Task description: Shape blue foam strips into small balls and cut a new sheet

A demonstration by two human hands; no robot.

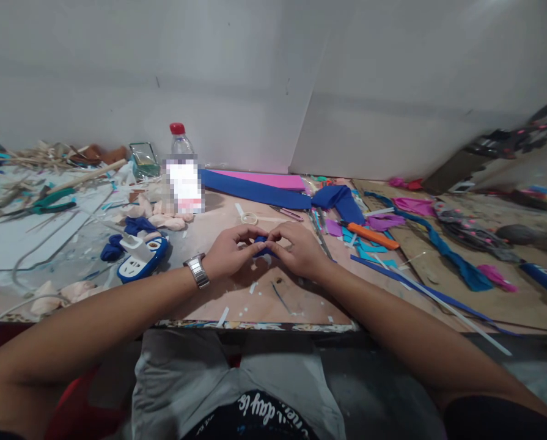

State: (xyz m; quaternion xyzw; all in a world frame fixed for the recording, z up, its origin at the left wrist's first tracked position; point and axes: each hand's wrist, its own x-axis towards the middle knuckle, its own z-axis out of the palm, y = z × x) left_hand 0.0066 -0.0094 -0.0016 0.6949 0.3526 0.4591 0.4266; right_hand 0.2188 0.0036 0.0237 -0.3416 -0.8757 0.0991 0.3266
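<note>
Just above the table [227, 299], near its middle, my left hand [233, 249] and my right hand [299, 249] meet fingertip to fingertip. Between them they pinch a small dark blue piece [263, 244], mostly covered by the fingers. A pale ring of tape [249, 218] lies behind my left hand. Long blue strips [259, 190] and a pink strip [277, 181] stretch along the back. To the right of my right hand lie an orange cutter [373, 236] and light blue scraps [367, 249].
At the left are a blue and white power strip [142, 264] with a white plug, a clear bottle [182, 145] with a red cap, green-handled pliers [55, 201] and pale petal-like pieces [167, 221]. A long white strip [456, 315] crosses the right front edge.
</note>
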